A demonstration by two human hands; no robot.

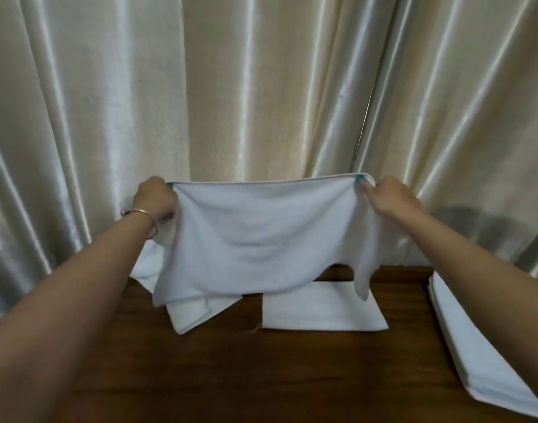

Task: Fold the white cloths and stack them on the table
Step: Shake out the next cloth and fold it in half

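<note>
A white cloth [261, 236] hangs spread in the air above the dark wooden table [200, 361]. My left hand [153, 198] pinches its upper left corner and my right hand [389, 196] pinches its upper right corner, so the top edge is stretched between them. The cloth's lower edge droops onto the table. A folded white cloth [322, 309] lies flat on the table below the hanging one. A loose white cloth [194, 312] lies partly hidden under the hanging cloth at the left.
A stack of folded white cloths [481, 346] lies at the table's right side. Shiny cream curtains [261, 87] hang right behind the table. A thin bracelet [139, 213] sits on my left wrist.
</note>
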